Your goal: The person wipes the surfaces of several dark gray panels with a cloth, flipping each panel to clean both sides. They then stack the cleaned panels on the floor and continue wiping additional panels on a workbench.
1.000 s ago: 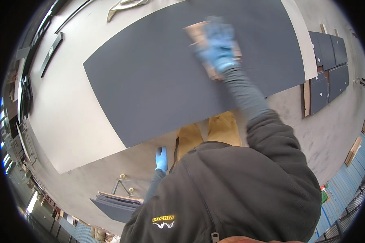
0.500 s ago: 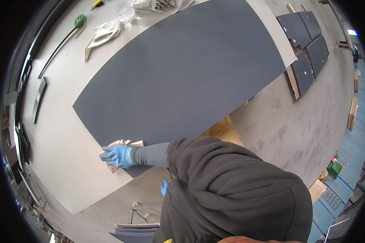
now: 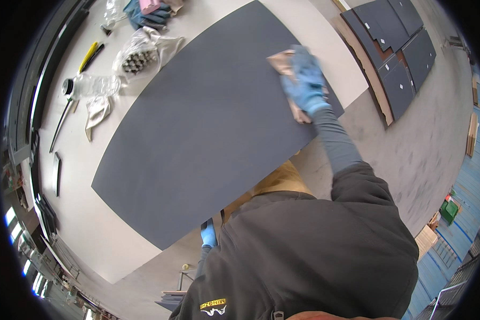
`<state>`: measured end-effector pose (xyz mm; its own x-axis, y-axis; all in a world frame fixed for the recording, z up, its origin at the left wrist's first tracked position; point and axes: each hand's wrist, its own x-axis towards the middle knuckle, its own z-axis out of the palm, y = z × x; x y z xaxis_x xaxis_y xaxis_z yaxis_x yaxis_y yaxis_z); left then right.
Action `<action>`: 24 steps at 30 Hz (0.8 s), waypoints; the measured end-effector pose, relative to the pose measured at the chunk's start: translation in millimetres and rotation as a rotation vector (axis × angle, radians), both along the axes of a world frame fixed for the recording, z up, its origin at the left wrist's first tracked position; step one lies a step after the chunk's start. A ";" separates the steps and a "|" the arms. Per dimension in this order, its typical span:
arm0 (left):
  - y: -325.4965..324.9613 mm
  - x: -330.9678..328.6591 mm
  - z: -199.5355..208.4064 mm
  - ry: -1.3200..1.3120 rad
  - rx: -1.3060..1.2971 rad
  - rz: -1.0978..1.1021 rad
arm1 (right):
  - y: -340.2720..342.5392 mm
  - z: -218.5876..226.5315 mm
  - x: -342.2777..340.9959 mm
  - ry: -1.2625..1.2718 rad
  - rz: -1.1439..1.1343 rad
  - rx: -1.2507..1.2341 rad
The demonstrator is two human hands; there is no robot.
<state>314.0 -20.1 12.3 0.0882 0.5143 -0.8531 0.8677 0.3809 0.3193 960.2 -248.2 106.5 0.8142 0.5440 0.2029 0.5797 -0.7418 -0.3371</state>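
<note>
A large dark grey panel (image 3: 197, 133) with curved ends lies flat on the pale work table (image 3: 125, 242). Near the panel's right end, my right hand (image 3: 306, 82) in a blue glove presses a crumpled beige cloth (image 3: 297, 109) onto the surface, arm stretched out and fingers slightly blurred. My left hand (image 3: 208, 234), gloved in blue too, hangs low beside the panel's near edge. Its fingers are mostly hidden there, so I cannot make out whether it grips the edge.
On the table's far left are a clear plastic bottle (image 3: 97, 86), a bag of metal pieces (image 3: 138, 60), a yellow-handled knife (image 3: 89, 56), a white cloth (image 3: 97, 113) and blue gloves (image 3: 146, 17). More dark panels (image 3: 396, 74) are stacked at right. A green bin (image 3: 449, 211) stands farther off.
My right hand has swept the cloth from the panel's left end across to its right end. The view has shifted, and more of the table's far left shows. My left hand stays low by the near edge.
</note>
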 end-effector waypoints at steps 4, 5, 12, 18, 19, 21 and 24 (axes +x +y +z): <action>-7.6 36.1 2.1 -0.001 0.020 0.003 | -119.9 13.3 -19.9 -0.075 0.027 -0.076; -8.3 39.7 2.8 0.005 0.023 0.006 | -132.3 10.6 -27.6 -0.071 0.039 -0.119; -0.8 36.8 0.0 0.025 0.040 0.006 | -89.5 -13.2 11.8 -0.121 0.151 -0.178; -1.0 10.7 1.6 0.078 0.032 0.007 | 76.4 -9.4 133.2 -0.216 0.141 -0.156; -2.0 6.2 2.1 0.095 0.026 0.001 | 103.3 -11.4 155.6 -0.284 0.164 -0.084; -4.8 -1.0 2.9 0.120 0.019 -0.007 | 136.7 -18.0 185.1 -0.234 0.149 -0.091; -6.2 -6.4 2.3 0.145 0.013 -0.023 | 152.3 -36.0 204.9 -0.138 0.105 -0.080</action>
